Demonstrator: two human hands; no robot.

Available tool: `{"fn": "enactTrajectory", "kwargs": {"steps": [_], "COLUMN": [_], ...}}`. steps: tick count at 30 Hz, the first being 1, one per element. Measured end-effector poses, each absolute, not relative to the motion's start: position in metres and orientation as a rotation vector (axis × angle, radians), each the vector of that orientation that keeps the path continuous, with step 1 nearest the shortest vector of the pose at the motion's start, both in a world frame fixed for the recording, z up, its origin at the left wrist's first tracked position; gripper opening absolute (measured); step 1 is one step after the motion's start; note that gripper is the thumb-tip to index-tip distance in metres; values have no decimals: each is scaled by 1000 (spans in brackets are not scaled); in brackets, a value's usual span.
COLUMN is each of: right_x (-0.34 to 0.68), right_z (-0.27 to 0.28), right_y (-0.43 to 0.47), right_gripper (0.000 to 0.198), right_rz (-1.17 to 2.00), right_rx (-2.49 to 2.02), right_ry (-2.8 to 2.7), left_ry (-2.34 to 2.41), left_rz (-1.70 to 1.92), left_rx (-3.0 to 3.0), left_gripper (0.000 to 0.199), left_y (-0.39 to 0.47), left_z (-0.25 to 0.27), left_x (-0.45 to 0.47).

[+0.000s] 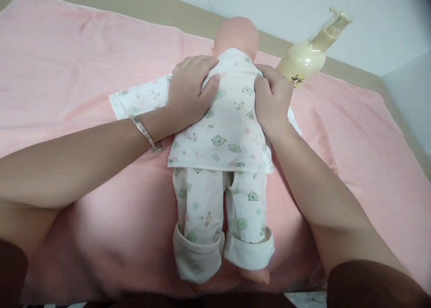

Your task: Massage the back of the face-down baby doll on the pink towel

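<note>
A baby doll [232, 115] in white pyjamas printed with small green bears lies stretched out, its back and the back of its bald head towards me. My left hand [193, 85] grips the doll at its left-side shoulder, thumb on the back and fingers over the top. On the other side, my right hand [272, 92] is wrapped round the shoulder and upper side, its fingers curled and partly hidden. One sleeve [141, 97] spreads out to the left. The trouser cuffs [198, 254] are rolled up, and one foot [254, 274] shows below.
A pink blanket [101, 173] covers the surface under the doll. A pump bottle with pale yellow contents [305, 59] lies tilted beyond my right hand, near a white wall [363, 34]. A beige edge [161, 2] runs along the back.
</note>
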State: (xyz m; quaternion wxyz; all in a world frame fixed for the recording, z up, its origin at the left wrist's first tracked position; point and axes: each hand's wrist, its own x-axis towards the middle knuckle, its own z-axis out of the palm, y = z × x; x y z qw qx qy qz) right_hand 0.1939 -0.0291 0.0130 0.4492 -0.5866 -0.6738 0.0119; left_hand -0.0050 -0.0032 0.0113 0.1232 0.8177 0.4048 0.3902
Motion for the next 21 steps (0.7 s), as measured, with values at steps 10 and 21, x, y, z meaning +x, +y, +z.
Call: {"fn": "enactTrajectory", "kwargs": {"steps": [10,21], "right_x": [193,193], "right_z": [15,14], "right_y": [-30,-29], "right_gripper": [31,29], "right_rz": [36,21], "right_rx": [-1471,-1496], "right_ry": [-1649,-1662], "left_ry": [1155,1151], "left_rz": [1185,1176], "left_rx": [2375,2382], "left_gripper": [36,34], "left_y": [2,2], "left_z": [5,6], "left_x": [-4,-4]}}
